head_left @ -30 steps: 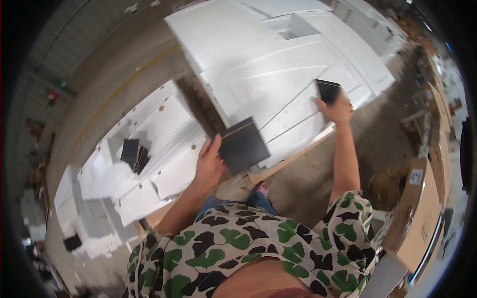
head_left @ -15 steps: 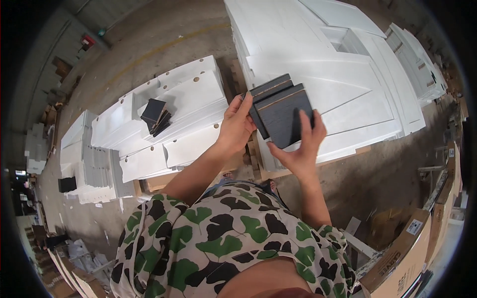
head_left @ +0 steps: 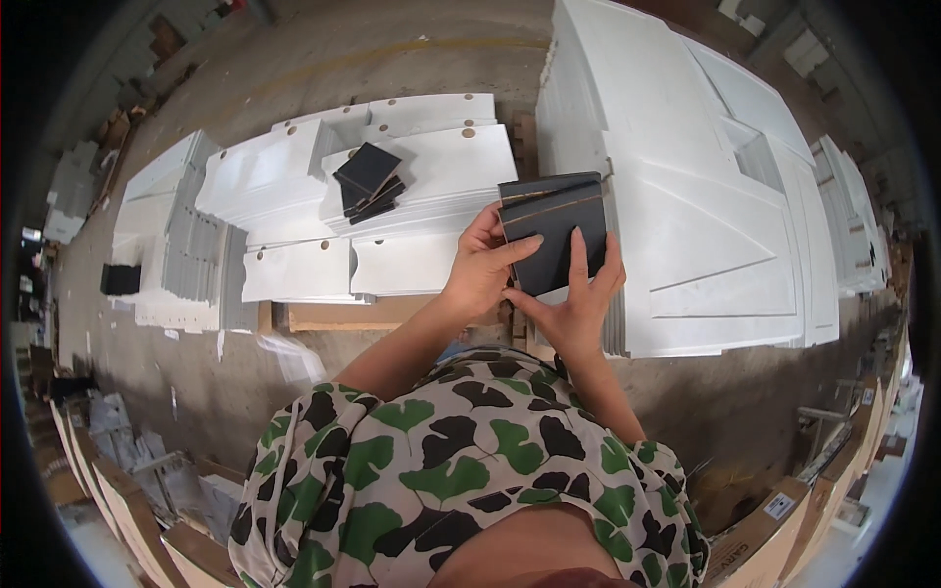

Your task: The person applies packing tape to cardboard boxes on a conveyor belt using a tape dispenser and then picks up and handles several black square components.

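A few small square black boards [head_left: 556, 247], slightly fanned with a thin brown groove near the far edge, are held up in front of me. My left hand [head_left: 480, 267] grips their left side, thumb on the top face and the other fingers partly hidden. My right hand [head_left: 582, 306] is closed on the near right part, fingers lying over the top and thumb at the near edge. Left of my hands, more black boards [head_left: 369, 171] lie in a loose, skewed pile on white panels.
Stacked white panels [head_left: 426, 147] with round holes stand on the left. A taller stack of large white panels [head_left: 716, 245] rises at the right. Cardboard boxes [head_left: 765, 529] are at the lower right, and a black block [head_left: 122, 279] sits at the far left.
My view has turned, so the stacks sit further right. The held boards are more squarely lined up, and my left thumb has moved onto their top face.
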